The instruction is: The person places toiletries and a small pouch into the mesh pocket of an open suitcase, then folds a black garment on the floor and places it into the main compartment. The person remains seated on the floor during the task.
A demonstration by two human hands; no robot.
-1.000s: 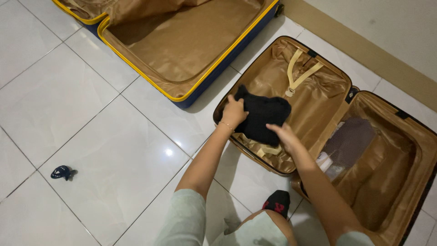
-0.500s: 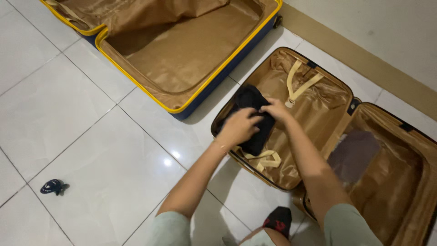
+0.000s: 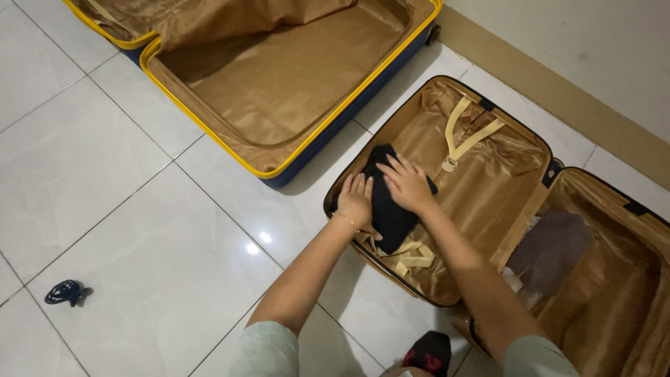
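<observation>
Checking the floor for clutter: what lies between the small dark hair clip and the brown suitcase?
Only bare white floor tile separates the hair clip from the brown suitcase, in the head view.

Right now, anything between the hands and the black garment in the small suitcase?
Nothing visible. Both the left hand and the right hand lie flat on the black garment, pressing it onto the suitcase lining. The cream straps lie beside it, not over it.

Glossy white tiled floor (image 3: 105, 167), pale wall (image 3: 593, 42)
</observation>
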